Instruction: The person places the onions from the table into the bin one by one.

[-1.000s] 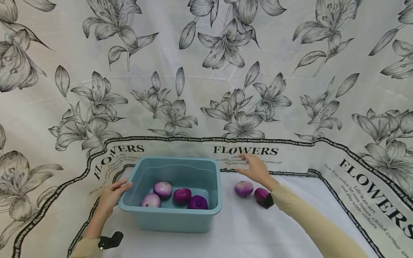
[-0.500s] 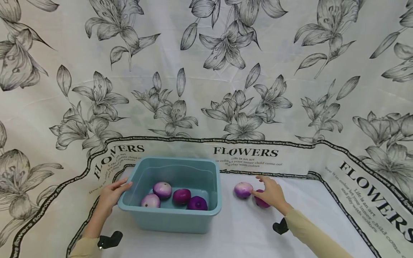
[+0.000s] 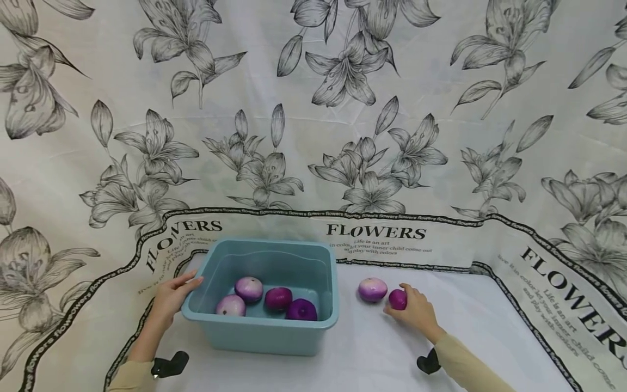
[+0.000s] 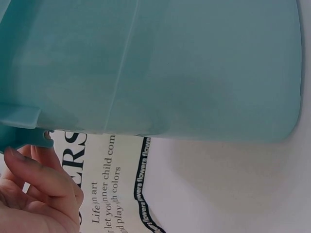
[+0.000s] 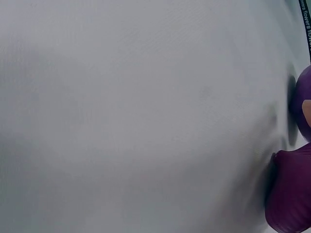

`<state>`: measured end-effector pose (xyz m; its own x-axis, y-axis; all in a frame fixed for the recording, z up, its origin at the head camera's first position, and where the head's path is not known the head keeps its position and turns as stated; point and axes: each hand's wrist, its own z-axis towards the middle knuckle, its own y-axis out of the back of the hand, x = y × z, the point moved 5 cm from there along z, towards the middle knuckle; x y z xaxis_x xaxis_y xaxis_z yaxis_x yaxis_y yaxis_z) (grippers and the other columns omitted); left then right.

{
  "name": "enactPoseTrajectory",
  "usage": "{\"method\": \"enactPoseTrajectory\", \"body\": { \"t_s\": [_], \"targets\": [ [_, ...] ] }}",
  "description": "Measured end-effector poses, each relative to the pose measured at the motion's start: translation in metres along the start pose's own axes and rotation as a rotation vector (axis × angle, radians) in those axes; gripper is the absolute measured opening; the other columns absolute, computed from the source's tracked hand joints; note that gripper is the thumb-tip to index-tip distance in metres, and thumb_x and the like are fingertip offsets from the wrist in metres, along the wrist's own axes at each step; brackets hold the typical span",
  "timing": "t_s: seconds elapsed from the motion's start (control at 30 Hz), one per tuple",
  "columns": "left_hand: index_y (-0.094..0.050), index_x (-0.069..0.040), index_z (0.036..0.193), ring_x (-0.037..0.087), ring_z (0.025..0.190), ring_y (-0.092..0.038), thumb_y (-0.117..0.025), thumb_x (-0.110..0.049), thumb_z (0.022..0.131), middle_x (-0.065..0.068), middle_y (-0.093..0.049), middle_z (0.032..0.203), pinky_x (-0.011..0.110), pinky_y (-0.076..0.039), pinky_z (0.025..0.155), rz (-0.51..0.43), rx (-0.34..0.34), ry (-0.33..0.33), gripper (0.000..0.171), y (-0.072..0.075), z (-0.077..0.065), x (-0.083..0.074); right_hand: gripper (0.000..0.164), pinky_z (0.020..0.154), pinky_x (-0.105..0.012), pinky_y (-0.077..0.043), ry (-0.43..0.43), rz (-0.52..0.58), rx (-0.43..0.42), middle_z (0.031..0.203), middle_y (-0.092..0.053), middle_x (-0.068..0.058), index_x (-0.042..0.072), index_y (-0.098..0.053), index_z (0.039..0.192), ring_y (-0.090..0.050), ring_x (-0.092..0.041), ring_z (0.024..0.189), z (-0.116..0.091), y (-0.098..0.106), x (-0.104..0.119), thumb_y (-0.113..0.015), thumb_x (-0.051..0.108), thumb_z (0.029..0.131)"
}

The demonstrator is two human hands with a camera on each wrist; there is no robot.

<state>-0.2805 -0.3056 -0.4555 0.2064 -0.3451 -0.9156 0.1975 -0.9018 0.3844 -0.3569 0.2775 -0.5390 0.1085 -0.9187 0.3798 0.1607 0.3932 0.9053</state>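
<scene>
My left hand (image 3: 170,295) grips the left rim of a blue-green plastic basin (image 3: 264,338). In the left wrist view, the thumb and fingers of that hand (image 4: 41,191) pinch the basin's lip beside its smooth outer wall (image 4: 204,73). To the right of the basin, my right hand (image 3: 416,313) has its thumb and fingers curled around a dark purple-red onion (image 3: 398,299) on the white cloth. A paler purple-and-white onion (image 3: 373,289) lies just left of it. The right wrist view catches the dark onion (image 5: 291,194) at its right edge, with only a fingertip showing.
Inside the basin lie two pale onions (image 3: 249,289), a magenta onion (image 3: 278,298) and a deep purple onion (image 3: 301,309). White cloth (image 3: 372,354) covers the table. A flower-printed curtain (image 3: 274,163) stands behind and at both sides.
My right hand has come down from above the onions and closed around the dark onion at the right. My left hand stays on the basin's rim.
</scene>
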Motion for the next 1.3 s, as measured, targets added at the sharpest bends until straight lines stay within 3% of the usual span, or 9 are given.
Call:
{"method": "enactPoseTrajectory", "body": {
  "t_s": [0.37, 0.7, 1.0, 1.3],
  "targets": [
    [-0.043, -0.004, 0.143, 0.042, 0.122, -0.054, -0.062, -0.046, 0.09, 0.028, -0.044, 0.143, 0.042, -0.056, 0.084, -0.002, -0.005, -0.005, 0.069, 0.0, 0.002, 0.003, 0.091, 0.087, -0.057, -0.048, -0.02, 0.097, 0.021, 0.122, -0.057, -0.03, -0.003, -0.045, 0.134, -0.058, -0.044, 0.108, -0.001, -0.01, -0.012, -0.083, 0.046, 0.067],
    [-0.043, -0.004, 0.143, 0.042, 0.122, -0.054, -0.061, -0.043, 0.092, 0.028, -0.044, 0.142, 0.04, -0.056, 0.084, 0.009, -0.01, -0.009, 0.067, 0.0, 0.001, 0.002, 0.084, 0.088, -0.057, -0.048, 0.028, 0.21, -0.057, 0.115, -0.053, -0.026, 0.002, -0.049, 0.129, -0.059, -0.041, 0.104, -0.004, -0.01, -0.01, -0.089, 0.034, 0.063],
    [-0.044, -0.004, 0.143, 0.04, 0.118, -0.057, -0.062, -0.043, 0.092, 0.029, -0.045, 0.141, 0.039, -0.057, 0.081, 0.008, -0.014, -0.003, 0.067, -0.001, 0.0, 0.0, 0.076, 0.08, -0.056, -0.05, 0.139, 0.249, -0.213, 0.105, -0.057, -0.023, 0.0, -0.056, 0.12, -0.057, -0.038, 0.095, -0.002, 0.005, 0.016, -0.09, 0.03, 0.059],
    [-0.042, -0.004, 0.144, 0.044, 0.123, -0.052, -0.061, -0.043, 0.092, 0.029, -0.042, 0.143, 0.044, -0.055, 0.085, 0.0, -0.003, 0.0, 0.067, -0.001, 0.0, 0.0, 0.075, 0.085, -0.055, -0.049, 0.133, 0.272, -0.131, 0.118, -0.061, -0.022, 0.0, -0.054, 0.127, -0.055, -0.038, 0.106, 0.013, 0.029, 0.047, -0.085, 0.036, 0.068]
  ]
}}
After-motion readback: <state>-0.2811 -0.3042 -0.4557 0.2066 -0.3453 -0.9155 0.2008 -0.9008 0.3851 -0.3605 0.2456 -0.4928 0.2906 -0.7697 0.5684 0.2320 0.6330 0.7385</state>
